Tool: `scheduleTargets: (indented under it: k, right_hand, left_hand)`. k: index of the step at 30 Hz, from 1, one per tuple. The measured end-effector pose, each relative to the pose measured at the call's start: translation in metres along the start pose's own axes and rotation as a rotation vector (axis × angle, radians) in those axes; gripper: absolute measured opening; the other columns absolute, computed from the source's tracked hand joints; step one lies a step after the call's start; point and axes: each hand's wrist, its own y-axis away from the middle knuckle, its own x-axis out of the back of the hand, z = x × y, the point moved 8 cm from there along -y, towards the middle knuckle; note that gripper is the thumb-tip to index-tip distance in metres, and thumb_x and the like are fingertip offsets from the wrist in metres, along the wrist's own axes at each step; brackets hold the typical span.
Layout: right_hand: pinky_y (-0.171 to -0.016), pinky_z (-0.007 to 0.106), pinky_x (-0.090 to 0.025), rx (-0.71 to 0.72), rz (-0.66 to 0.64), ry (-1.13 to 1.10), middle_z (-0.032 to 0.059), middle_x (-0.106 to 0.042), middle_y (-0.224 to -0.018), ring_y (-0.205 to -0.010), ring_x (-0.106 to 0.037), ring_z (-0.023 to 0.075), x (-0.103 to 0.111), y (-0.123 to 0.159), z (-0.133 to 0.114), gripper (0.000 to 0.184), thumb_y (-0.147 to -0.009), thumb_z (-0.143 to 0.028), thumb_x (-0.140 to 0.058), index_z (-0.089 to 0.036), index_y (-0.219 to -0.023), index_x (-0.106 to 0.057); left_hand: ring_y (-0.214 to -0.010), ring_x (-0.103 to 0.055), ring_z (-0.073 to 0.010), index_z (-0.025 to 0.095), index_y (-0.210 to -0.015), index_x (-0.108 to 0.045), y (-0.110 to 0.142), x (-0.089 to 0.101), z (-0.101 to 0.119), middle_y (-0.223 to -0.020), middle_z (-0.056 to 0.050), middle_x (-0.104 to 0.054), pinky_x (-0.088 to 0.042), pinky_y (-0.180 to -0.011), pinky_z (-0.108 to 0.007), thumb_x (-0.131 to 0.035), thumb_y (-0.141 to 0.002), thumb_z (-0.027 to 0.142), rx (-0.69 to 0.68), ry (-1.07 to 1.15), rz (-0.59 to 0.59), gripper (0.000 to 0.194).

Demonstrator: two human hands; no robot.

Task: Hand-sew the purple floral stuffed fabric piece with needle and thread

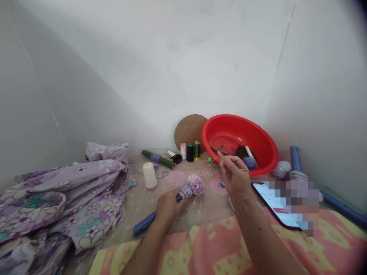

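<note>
The left hand (168, 208) is wrapped around a blue stick (145, 224) with a floral head (196, 185) at its far end, and the right hand (236, 175) pinches a thin thread (213, 159) before the red basin (241, 131). Beyond stand a white cone (149, 176) and three spools (190, 152); cloth (86, 198) lies leftward, a phone (268, 196) rightward

A red basin (258, 139) partly hides a cardboard disc (188, 131).
</note>
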Motion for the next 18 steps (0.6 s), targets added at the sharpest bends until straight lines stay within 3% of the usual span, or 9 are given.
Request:
scheduleTargets:
  k: [7, 11, 15, 18]
  right_hand:
    - [-0.063, 0.028, -0.041, 0.064, 0.060, 0.057, -0.0085, -0.044, -0.047, -0.040, -0.037, 0.0029, 0.004, -0.001, -0.008, 0.011, -0.063, -0.022, -0.060, -0.017, -0.059, -0.051]
    - [-0.054, 0.026, -0.040, 0.096, 0.265, 0.330, -0.0069, -0.043, -0.047, -0.043, -0.039, 0.0057, 0.030, -0.003, -0.006, 0.015, -0.064, -0.029, -0.059, -0.016, -0.063, -0.053]
    - [-0.058, 0.026, -0.041, 0.283, 0.508, 0.566, 0.0004, -0.052, -0.073, -0.059, -0.048, 0.0101, 0.054, 0.002, -0.023, 0.029, -0.067, -0.034, -0.056, -0.016, -0.089, -0.053]
    - [-0.060, 0.027, -0.041, 0.358, 0.535, 0.637, 0.0029, -0.052, -0.082, -0.062, -0.049, 0.0104, 0.052, 0.006, -0.031, 0.038, -0.070, -0.034, -0.051, -0.018, -0.104, -0.046]
  left_hand:
    - [-0.087, -0.053, -0.0176, 0.026, -0.105, -0.053, 0.000, 0.000, -0.001, -0.096, -0.003, -0.061, -0.034, -0.069, -0.022, -0.044, -0.071, 0.047, 0.023, 0.002, -0.012, 0.041]
    - [-0.089, -0.053, -0.0185, 0.024, -0.104, -0.054, 0.002, 0.003, 0.001, -0.098, -0.004, -0.060, -0.034, -0.070, -0.023, -0.045, -0.071, 0.046, 0.050, 0.007, -0.017, 0.040]
    - [-0.089, -0.053, -0.0189, 0.025, -0.103, -0.054, 0.003, 0.005, 0.000, -0.097, -0.004, -0.060, -0.034, -0.069, -0.023, -0.044, -0.071, 0.047, 0.059, -0.003, 0.016, 0.040]
    - [-0.088, -0.053, -0.0186, 0.029, -0.104, -0.053, 0.002, 0.003, -0.003, -0.097, -0.002, -0.060, -0.034, -0.067, -0.023, -0.044, -0.071, 0.048, 0.067, -0.028, 0.042, 0.039]
